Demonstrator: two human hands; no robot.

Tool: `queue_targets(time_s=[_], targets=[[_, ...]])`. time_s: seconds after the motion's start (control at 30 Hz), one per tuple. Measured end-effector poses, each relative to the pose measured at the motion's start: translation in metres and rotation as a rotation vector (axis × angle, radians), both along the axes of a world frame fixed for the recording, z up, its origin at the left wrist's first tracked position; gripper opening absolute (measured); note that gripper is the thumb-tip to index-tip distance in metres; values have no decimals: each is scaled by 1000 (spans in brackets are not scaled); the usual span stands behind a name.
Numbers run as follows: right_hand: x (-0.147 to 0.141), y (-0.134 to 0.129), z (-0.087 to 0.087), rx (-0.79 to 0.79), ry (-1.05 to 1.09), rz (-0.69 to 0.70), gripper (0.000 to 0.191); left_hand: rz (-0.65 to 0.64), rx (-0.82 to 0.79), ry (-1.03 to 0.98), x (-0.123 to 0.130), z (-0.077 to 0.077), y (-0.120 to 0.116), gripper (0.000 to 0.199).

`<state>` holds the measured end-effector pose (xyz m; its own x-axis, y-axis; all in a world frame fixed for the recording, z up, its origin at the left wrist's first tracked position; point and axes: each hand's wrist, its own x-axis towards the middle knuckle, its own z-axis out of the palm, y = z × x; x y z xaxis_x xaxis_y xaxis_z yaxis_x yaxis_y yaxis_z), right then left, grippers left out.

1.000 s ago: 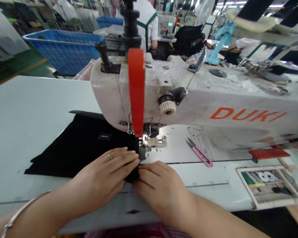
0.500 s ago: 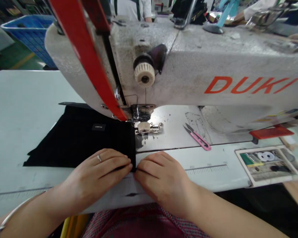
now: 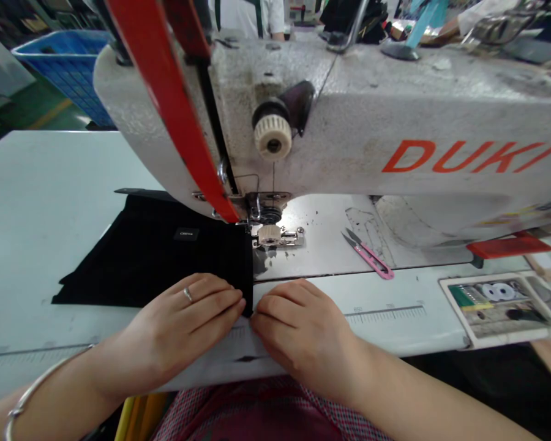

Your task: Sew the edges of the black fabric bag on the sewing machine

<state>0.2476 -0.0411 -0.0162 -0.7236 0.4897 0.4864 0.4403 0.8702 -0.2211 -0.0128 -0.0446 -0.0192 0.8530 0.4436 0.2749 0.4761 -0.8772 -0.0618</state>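
Your left grip (image 3: pixel 188 318), ringed and with a thin silver bangle on the wrist, lies pressed on the black woven cloth (image 3: pixel 165 257), fingers together and extended, not clenched. Your right grip (image 3: pixel 303 331) sits just beside it on the pale tabletop (image 3: pixel 50 184), its fingertips (image 3: pixel 261 320) at the cloth's right edge; whether they are pinching that edge, you cannot tell from this view.

The cloth lies left of centre, its folded right edge touching the steel presser foot (image 3: pixel 275 236), with a small dark label (image 3: pixel 186 233) on top. Above it runs the off-white DUKI sewing machine head (image 3: pixel 417 122), with a long red strap (image 3: pixel 174 104) slanting across the upper left and a cream ridged knob (image 3: pixel 272 138) near the middle.

To the right, pink-handled thread snips (image 3: pixel 370 262) lie on the machine bed, apart from your right hand. A printed ruler scale (image 3: pixel 386 315) is marked along the tabletop's front, a photo card (image 3: pixel 500 306) lies at lower right, and a blue plastic basket (image 3: pixel 64 73) sits at upper left.
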Motion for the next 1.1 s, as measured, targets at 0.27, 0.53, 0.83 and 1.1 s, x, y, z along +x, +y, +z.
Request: queue_targets(time_s=[0.27,0.53,0.83,1.1], targets=[[0,0,-2,-7,-6,9,10,-11,-31,-142,-1,-8,2,38],[-1,-1,-1,-4,19,13,11,-50,-43,-189,1,-12,3,38],[0,0,0,-3,22,-26,8,-55,-37,-194,7,-5,7,32],[-4,0,4,-51,-13,-9,8,16,-109,-226,13,2,7,29]])
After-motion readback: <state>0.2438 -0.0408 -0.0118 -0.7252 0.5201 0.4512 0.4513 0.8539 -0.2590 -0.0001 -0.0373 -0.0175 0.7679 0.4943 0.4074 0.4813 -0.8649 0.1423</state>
